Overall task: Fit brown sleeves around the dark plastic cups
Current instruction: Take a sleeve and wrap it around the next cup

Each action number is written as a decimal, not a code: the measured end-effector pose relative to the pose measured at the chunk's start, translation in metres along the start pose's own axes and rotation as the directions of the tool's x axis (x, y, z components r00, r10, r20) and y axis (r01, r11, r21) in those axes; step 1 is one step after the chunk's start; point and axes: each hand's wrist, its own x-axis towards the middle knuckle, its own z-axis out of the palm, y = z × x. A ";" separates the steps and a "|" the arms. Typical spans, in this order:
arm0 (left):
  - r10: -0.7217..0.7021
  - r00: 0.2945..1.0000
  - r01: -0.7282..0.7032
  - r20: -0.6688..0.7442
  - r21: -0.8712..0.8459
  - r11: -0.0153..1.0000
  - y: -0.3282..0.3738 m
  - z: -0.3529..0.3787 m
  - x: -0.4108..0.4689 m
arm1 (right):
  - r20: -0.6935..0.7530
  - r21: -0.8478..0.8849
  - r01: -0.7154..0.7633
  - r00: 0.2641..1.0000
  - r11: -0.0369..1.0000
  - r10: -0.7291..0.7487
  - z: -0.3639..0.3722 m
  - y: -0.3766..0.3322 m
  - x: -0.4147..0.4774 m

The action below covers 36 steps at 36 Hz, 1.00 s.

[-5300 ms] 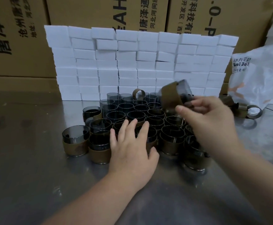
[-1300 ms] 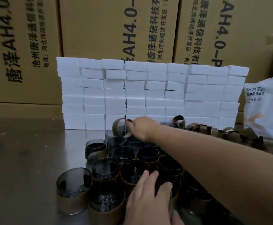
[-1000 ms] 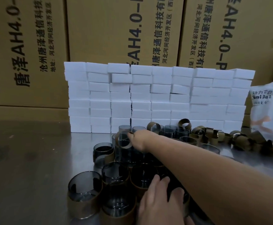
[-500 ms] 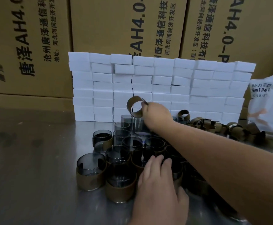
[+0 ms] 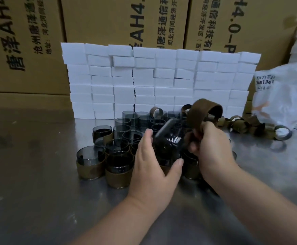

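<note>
**In front of the white block wall [image 5: 160,80]: one cup, one sleeve**

In front of the white block wall, matte and brick-shaped, my left hand [image 5: 153,170] grips a glossy, smoky dark cup [image 5: 167,142], tilted above the standing cups [image 5: 119,161] on the steel table [image 5: 38,174]. My right hand [image 5: 213,147] pinches a curled brown sleeve [image 5: 199,110] just beside it. Behind the wall, cardboard cartons [image 5: 108,20] read "AH4.0-P" and "通信科技有". Right of the wall, a crinkled white bag [image 5: 282,96] shows "BaiBei", with loose sleeves [image 5: 241,123] in front of it.
</note>
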 end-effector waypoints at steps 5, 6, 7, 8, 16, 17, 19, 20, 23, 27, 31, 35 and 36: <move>0.010 1.000 -0.011 -0.025 -0.027 1.000 -0.004 0.000 0.001 | 0.042 0.225 -0.106 0.994 0.968 0.099 -0.005 0.006 -0.007; -0.013 1.000 0.013 -0.005 -0.037 0.999 -0.004 0.001 0.001 | 0.046 0.291 -0.114 0.993 0.950 0.105 -0.006 0.006 -0.009; -0.032 0.999 0.033 0.018 -0.045 0.998 -0.004 0.001 0.001 | 0.052 0.338 -0.119 0.993 0.934 0.108 -0.007 0.005 -0.011; -0.042 0.998 0.044 0.037 -0.055 0.997 -0.004 0.002 0.001 | 0.064 0.371 -0.125 0.992 0.920 0.109 -0.007 0.004 -0.013; -0.043 0.988 0.022 -0.148 -0.139 0.990 0.001 -0.003 0.003 | 0.219 0.345 -0.182 0.970 0.921 0.110 -0.002 0.013 -0.020; -0.017 0.982 -0.005 -0.187 -0.115 0.993 0.002 -0.003 0.002 | 0.213 0.314 -0.173 0.971 0.933 0.109 -0.002 0.015 -0.020; 0.009 0.977 -0.030 -0.211 -0.095 0.995 0.004 -0.004 0.001 | 0.185 0.256 -0.146 0.978 0.956 0.099 -0.004 0.017 -0.020; 0.010 0.977 -0.031 -0.213 -0.095 0.995 0.004 -0.003 0.000 | 0.170 0.231 -0.130 0.981 0.964 0.092 -0.006 0.018 -0.021; -0.029 0.966 -0.001 -0.256 -0.113 0.994 0.002 -0.003 0.002 | 0.100 0.098 -0.009 0.995 0.995 0.000 -0.011 0.019 -0.023; -0.090 0.948 0.058 -0.306 -0.112 0.992 0.000 -0.006 0.006 | 0.048 -0.063 0.141 0.989 0.988 -0.138 -0.016 0.018 -0.025; -0.024 0.946 0.017 -0.324 -0.024 1.000 0.003 -0.005 0.006 | 0.122 -0.068 0.195 0.975 0.978 -0.186 -0.014 0.015 -0.029; 0.092 0.938 -0.078 -0.334 0.055 0.995 0.003 -0.004 0.003 | 0.178 -0.065 0.206 0.965 0.977 -0.191 -0.013 0.017 -0.032; 0.120 0.936 -0.104 -0.331 0.067 0.992 0.002 -0.004 0.002 | 0.193 -0.064 0.210 0.962 0.976 -0.195 -0.013 0.017 -0.033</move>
